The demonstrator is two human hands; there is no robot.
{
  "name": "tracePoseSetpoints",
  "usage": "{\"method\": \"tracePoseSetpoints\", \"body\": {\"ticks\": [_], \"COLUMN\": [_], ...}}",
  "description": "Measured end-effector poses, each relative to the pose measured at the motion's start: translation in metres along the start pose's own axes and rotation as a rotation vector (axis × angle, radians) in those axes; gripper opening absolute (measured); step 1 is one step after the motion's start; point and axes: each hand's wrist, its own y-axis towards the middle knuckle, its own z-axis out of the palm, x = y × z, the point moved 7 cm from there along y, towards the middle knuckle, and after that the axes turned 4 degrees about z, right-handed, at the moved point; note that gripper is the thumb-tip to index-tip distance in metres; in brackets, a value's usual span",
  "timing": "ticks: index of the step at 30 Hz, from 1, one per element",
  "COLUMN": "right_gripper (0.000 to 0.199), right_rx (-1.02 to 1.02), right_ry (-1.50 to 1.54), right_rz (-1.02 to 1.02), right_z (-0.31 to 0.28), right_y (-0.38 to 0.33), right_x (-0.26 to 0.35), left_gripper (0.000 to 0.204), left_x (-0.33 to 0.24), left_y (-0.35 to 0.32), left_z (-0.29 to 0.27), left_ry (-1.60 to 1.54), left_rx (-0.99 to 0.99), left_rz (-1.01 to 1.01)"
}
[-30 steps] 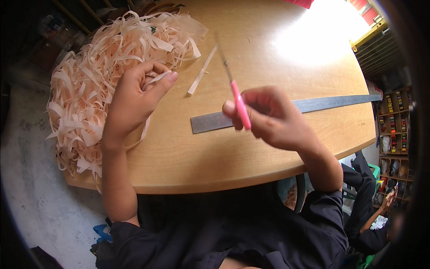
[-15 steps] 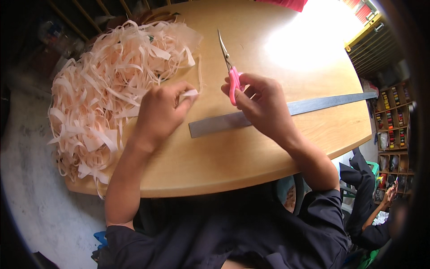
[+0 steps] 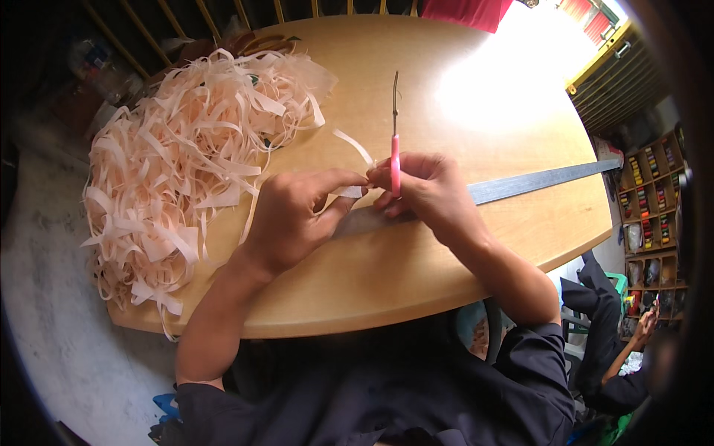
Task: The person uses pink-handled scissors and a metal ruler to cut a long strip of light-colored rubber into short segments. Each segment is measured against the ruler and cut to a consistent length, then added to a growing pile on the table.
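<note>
My right hand (image 3: 425, 193) grips pink-handled scissors (image 3: 395, 126) with the blades pointing away from me, upright over the round wooden table (image 3: 416, 282). My left hand (image 3: 297, 215) pinches a pale paper strip (image 3: 355, 152) between thumb and forefinger, right beside the scissor handle. Both hands meet over the near end of a long steel ruler (image 3: 543, 181) lying across the table.
A big heap of pale peach paper strips (image 3: 186, 171) covers the table's left side and hangs over its edge. Shelves with small coloured items (image 3: 654, 215) stand at the right. Another person (image 3: 617, 349) sits low at the right. Bright glare falls on the far tabletop.
My left hand moved right from the strip heap to meet my right hand, bringing a strip. The scissors swung from a tilt to pointing straight away.
</note>
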Motion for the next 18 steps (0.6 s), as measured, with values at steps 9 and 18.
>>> {"method": "tracePoseSetpoints", "body": {"ticks": [9, 18], "right_gripper": [0.046, 0.042], "right_rx": [-1.191, -1.568], "right_ry": [-0.043, -0.669], "right_rz": [-0.873, 0.579], "right_z": [-0.220, -0.342], "right_y": [-0.182, -0.409], "right_x": [0.008, -0.377], "left_gripper": [0.022, 0.024], "left_x": [0.028, 0.029], "left_y": [-0.003, -0.017], "left_z": [-0.013, 0.001], "left_ry": [-0.615, -0.442], "left_rx": [-0.037, -0.017], "left_rz": [-0.402, -0.556]}}
